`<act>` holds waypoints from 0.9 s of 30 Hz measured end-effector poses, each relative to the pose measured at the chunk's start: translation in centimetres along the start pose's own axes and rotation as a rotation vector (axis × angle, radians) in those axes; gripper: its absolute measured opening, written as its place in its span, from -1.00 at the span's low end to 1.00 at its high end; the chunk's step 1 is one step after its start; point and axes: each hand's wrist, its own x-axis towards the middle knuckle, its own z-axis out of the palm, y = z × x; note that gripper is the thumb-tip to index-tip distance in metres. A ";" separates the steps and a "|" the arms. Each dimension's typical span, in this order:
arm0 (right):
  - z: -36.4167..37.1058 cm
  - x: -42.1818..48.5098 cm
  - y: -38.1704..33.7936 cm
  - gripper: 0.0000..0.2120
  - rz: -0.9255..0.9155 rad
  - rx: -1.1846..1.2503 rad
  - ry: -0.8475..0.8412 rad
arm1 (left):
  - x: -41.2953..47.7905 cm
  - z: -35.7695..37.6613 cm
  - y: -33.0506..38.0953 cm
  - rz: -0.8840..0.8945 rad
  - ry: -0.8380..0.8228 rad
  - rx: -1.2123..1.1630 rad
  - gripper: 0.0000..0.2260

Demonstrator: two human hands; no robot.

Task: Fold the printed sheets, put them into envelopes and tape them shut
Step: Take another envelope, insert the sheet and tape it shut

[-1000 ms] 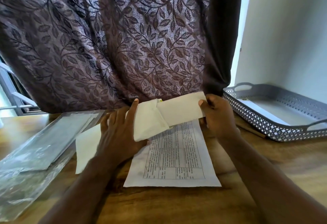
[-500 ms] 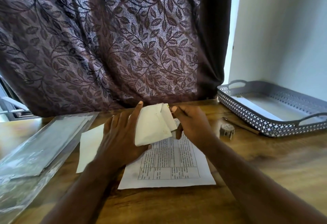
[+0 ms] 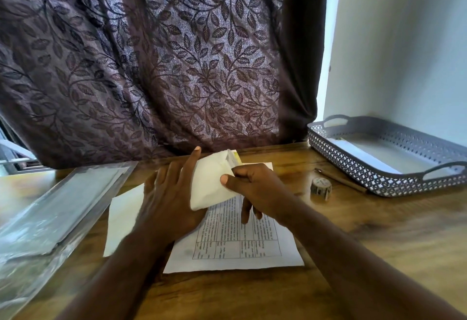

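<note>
While our left hand holds the white envelope up off the table, fingers spread behind it and the pocket mouth turned to the right, our right hand is closed on the envelope's open end, thumb on the front face, pushing the folded sheet home. We cannot see the folded sheet itself; only a sliver of pale edge shows at the mouth near the flap.

Below the hands a flat printed sheet lies on the table, and a second white envelope lies partly under our left wrist. The tape roll stands on the table to the right, near the grey tray, well apart from the hands.

We judge the risks so: a corner of the folded sheet may catch inside the pocket and crumple if the right thumb presses on without the mouth being held open; the soft envelope, held in the air, may buckle under that push. Reaching for the tape means freeing one hand, and the flap could spring open.
</note>
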 end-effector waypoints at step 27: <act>-1.4 1.2 1.8 -0.44 0.258 0.315 0.282 | 0.2 0.4 0.6 0.039 -0.101 -0.032 0.18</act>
